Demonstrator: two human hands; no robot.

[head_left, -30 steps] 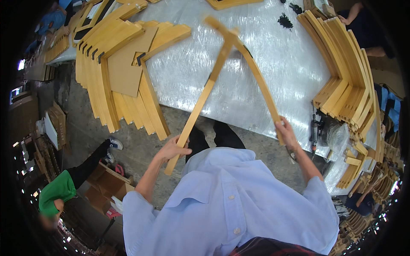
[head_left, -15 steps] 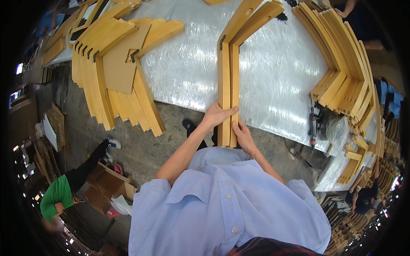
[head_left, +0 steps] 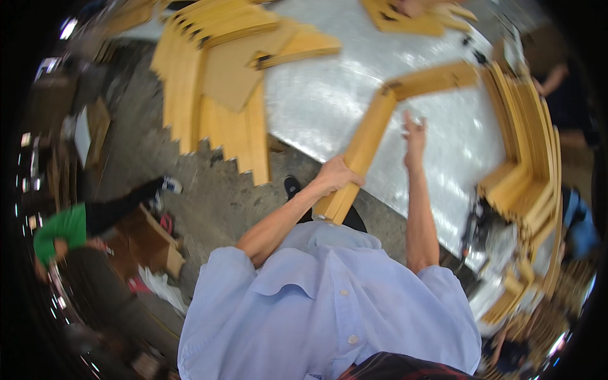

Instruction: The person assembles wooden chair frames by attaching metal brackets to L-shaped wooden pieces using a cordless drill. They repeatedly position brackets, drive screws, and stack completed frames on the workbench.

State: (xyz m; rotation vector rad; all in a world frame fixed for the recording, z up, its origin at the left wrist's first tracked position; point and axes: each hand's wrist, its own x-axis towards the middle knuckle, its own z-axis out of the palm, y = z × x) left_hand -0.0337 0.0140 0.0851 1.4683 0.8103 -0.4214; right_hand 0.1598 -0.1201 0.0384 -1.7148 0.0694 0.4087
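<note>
My left hand (head_left: 337, 175) is wrapped round the near end of a bent wooden frame piece (head_left: 372, 136). Two such angled pieces appear to lie against each other, with a dark fitting at the bend. The near end is close to my waist, and the far arm points right over the film-covered table (head_left: 304, 95). My right hand (head_left: 415, 132) is off the wood, just right of the bend, its fingers apart and a little blurred, holding nothing.
A stepped stack of frame pieces (head_left: 183, 95) with a cardboard sheet (head_left: 234, 79) lies left. More are nested right (head_left: 529, 145), beyond a blurred dark tool (head_left: 470, 231). Another person's hand (head_left: 411, 6) touches wood at the far edge. A person in green (head_left: 66, 228) is at left.
The frame pieces have swung from pointing straight ahead to slanting right. My right hand has let go of their near end and moved forward beside the bend. The whole view has shifted.
</note>
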